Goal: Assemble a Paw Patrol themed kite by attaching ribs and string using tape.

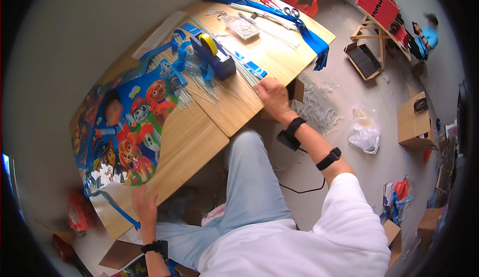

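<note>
My left hand is at the table's near left edge, fingers stretched out beside the lower corner of a glossy sheet printed with cartoon dogs. A blue ribbon runs from that corner down to the hand's side. My right hand is closed at the table's right edge, by the ends of thin clear sticks and a blue-and-white strip; what its fingers pinch, if anything, is hidden. Between the hands and the wall stands a blue tape dispenser with a yellow core, blue ribbon pieces around it.
On the far table lie a clear tray of small pale pieces, scissors and a bundle of blue straps. White scraps, a plastic bag and cardboard boxes lie on the floor. A person sits at the far right.
</note>
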The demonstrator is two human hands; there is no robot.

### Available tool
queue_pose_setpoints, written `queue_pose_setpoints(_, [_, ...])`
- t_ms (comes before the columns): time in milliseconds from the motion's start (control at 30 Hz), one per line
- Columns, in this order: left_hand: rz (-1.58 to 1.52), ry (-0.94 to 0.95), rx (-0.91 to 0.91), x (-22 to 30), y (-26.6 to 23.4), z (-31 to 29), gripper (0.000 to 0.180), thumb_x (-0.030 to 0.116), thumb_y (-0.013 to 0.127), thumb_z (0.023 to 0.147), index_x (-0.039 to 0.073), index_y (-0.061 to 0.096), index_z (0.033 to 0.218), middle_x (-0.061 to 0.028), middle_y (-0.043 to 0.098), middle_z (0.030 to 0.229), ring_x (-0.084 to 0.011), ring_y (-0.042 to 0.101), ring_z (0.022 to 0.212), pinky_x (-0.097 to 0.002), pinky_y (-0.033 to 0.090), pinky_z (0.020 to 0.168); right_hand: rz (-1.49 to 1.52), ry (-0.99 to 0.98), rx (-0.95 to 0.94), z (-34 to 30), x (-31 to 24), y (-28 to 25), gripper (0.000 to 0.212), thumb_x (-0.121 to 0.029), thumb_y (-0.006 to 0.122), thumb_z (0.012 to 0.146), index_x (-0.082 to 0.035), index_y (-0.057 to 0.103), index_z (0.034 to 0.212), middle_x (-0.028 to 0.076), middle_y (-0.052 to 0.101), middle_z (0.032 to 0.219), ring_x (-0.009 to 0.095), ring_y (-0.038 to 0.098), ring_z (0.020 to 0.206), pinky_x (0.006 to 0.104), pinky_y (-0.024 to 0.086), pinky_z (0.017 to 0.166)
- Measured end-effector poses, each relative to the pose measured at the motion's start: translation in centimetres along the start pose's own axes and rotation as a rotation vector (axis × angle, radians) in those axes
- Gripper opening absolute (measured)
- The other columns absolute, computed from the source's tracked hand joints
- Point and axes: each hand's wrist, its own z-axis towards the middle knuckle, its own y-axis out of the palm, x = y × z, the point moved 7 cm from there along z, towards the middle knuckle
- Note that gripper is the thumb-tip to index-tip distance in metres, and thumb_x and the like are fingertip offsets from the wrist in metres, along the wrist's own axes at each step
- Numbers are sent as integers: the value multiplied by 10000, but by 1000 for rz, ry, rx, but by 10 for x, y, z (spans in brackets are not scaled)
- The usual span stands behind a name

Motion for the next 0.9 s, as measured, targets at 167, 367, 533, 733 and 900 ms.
queue_pose_setpoints(167, [-32,-6,-86,65,6,2,308,20,702,742,-18,614,1035,-202,628,1053,-388,583,997,-438,459,890,84,714,240,-16,273,-79,188,-189,688,842,-9,692,897,29,670,754,112,605,644,274,481,595])
queue_pose_setpoints(367, [-81,-55,-250,123,32,14,212,51,731,732,-1,660,925,-161,658,924,-340,623,867,-394,489,791,496,866,261,3,361,-110,807,-337,670,860,106,321,1438,264,356,1497,330,333,1406,373,258,1141])
queue_pose_setpoints(533, [-129,-56,-396,161,59,39,191,66,742,730,5,667,895,-145,665,881,-324,636,824,-377,501,748,537,864,331,56,394,-127,920,-418,673,843,79,237,1483,232,301,1539,307,259,1444,390,184,1167])
queue_pose_setpoints(733, [-188,-48,-465,186,84,61,194,87,755,732,11,671,889,-141,673,870,-319,643,820,-372,506,738,607,794,404,97,437,-120,891,-443,675,838,54,300,1475,187,377,1507,265,320,1409,366,174,1161])
queue_pose_setpoints(900, [-175,-60,-543,185,96,61,196,83,754,734,13,671,896,-144,677,880,-318,648,827,-368,509,741,705,857,243,97,441,-98,640,-471,691,833,-38,597,1294,67,631,1188,166,540,1093,318,319,1037])
